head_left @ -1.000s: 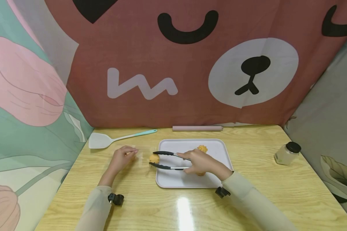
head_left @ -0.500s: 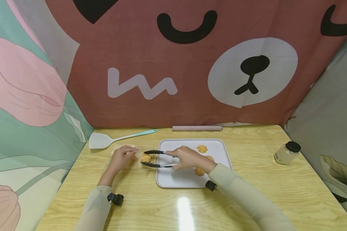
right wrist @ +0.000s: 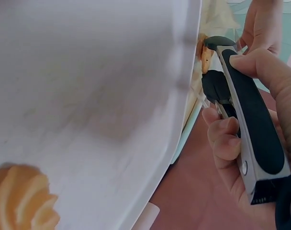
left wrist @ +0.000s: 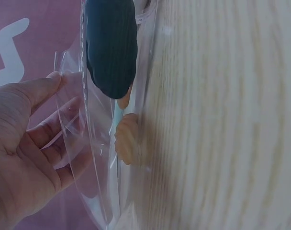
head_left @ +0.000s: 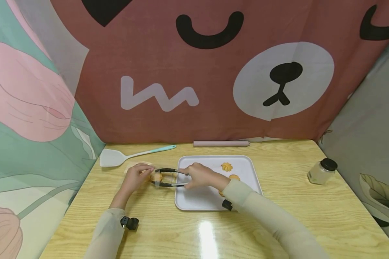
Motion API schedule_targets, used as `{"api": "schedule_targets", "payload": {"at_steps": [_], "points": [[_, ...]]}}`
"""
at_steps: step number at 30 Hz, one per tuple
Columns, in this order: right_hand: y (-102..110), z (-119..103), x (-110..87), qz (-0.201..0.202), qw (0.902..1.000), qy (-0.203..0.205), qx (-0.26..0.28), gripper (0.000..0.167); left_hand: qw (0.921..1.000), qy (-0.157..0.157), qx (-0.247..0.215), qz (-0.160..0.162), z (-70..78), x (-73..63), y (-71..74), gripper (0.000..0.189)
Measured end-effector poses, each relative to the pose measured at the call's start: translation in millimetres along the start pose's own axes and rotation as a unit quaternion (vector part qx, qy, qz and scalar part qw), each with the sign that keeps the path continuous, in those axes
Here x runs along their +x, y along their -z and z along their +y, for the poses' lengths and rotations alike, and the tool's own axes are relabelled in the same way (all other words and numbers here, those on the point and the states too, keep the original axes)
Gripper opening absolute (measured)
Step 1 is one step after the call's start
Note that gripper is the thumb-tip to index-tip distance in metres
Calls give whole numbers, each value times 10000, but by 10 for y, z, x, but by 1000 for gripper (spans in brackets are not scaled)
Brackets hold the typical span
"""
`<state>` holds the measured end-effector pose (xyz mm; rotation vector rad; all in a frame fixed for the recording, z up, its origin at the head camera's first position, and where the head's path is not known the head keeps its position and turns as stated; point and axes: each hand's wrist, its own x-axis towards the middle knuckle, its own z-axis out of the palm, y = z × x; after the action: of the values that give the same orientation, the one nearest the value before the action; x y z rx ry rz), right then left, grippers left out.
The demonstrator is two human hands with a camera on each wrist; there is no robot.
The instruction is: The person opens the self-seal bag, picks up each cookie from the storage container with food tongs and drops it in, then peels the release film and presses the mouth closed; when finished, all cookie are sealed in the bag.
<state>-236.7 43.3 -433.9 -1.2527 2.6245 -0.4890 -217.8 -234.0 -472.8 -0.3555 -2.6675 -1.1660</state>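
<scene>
My left hand (head_left: pixel 136 177) pinches the edge of a clear plastic bag (left wrist: pixel 78 158) between thumb and fingers, its mouth spread toward the right. My right hand (head_left: pixel 202 175) grips black-tipped tongs (right wrist: pixel 253 110). Between the tong tips sits a golden piped cookie (head_left: pixel 156 177), inside the bag's mouth near the left fingertips. In the left wrist view a dark tong tip hides most of that cookie, and another ridged cookie (left wrist: pixel 127 139) shows lower down in the bag. Under the right forearm lies a white tray (head_left: pixel 197 203) bearing swirled cookies (head_left: pixel 227 166), one partly hidden by the sleeve.
A white turner (head_left: pixel 113 158) with a mint handle lies at the back left. Against the back wall is a pinkish rod (head_left: pixel 221 144). At the right stands a glass jar (head_left: pixel 318 173) with a black lid. Patterned cloth hangs around the wooden table (head_left: pixel 168 233).
My right hand has moved left with the tongs and cookie, from over the tray's left edge into the bag's mouth. My left hand stays in place, holding the bag.
</scene>
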Motion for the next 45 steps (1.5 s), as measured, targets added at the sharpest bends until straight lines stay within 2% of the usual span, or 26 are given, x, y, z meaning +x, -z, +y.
{"api": "schedule_targets", "payload": {"at_steps": [5,10,17,27,35,45], "points": [[-14,-4,54,79,10000,47,-26,66,9999,62,-88,-29,4,8,-4,15],[-34,-7,91,-16,9999,-46,108,65,9997,158,-181,-65,-6,12,-6,15],[-57,-8,111,-78,9998,-154,129,65,9999,70,-59,-50,-10,16,4,16],[-43,-8,90,-78,9997,-186,130,72,9999,134,-8,-91,-12,7,1,17],[-11,36,-33,-181,9993,-252,198,74,9997,142,-8,-178,-33,-5,-12,18],[74,82,-326,-3,9992,-130,372,72,9998,131,-32,-138,-67,-15,-40,17]]}}
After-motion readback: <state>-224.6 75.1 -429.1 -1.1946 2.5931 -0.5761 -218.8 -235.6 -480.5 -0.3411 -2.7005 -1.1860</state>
